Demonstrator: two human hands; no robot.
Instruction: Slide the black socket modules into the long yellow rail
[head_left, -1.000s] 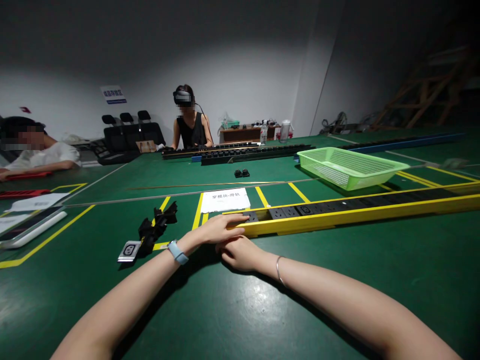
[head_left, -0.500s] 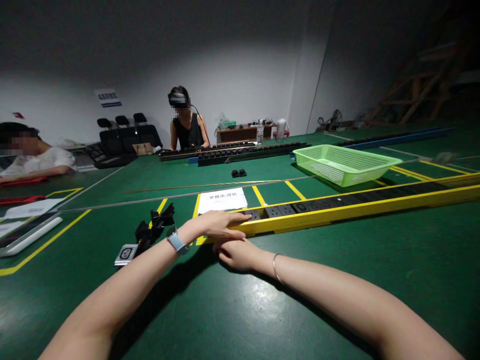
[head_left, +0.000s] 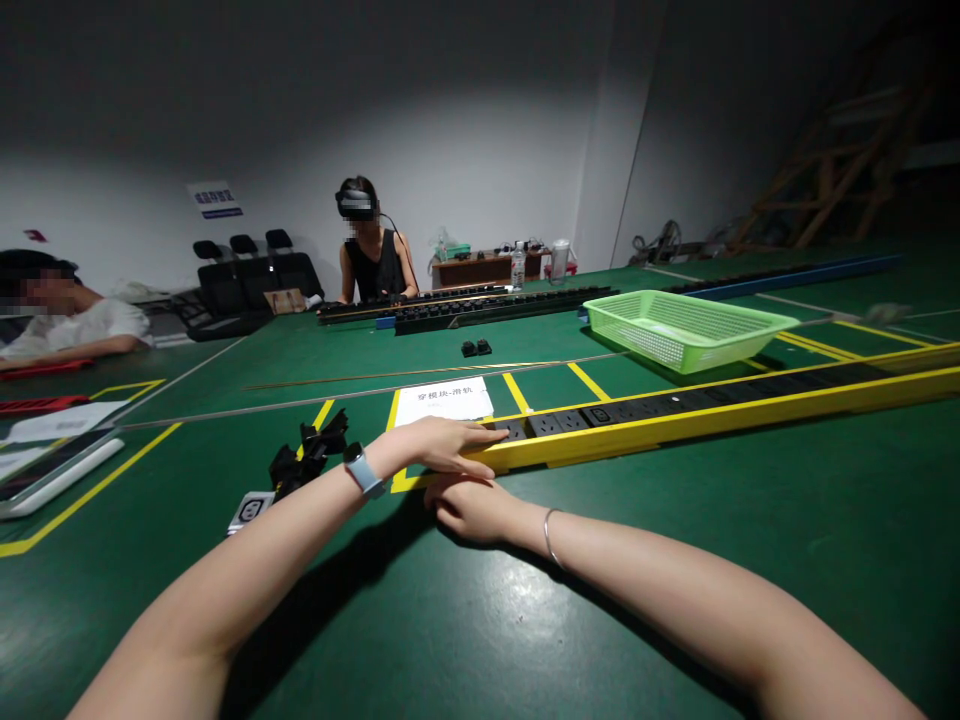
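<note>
A long yellow rail [head_left: 675,430], a channel holding a row of black socket modules [head_left: 574,419], runs across the table to the right. Over its left end lies my left hand [head_left: 450,445], fingers stretched forward. Its fingertips touch the leftmost socket module [head_left: 515,432] inside the channel, and a small gap separates that module from the others. Just below, my right hand [head_left: 472,508] is closed against the rail's near side at that end; its fingertips are partly hidden. More black modules [head_left: 307,455], one with a pale socket face [head_left: 251,511], lie left of my left wrist.
Behind the rail sit a paper sign [head_left: 442,400] and a green plastic basket [head_left: 682,330]. Two small black pieces [head_left: 476,348] lie farther back. Across the table a person [head_left: 375,250] works beside long black rails [head_left: 502,310]; another person [head_left: 75,320] sits at the left.
My left hand has slid slightly right along the rail, its fingertips and the leftmost module moving with it. My right hand stays in place.
</note>
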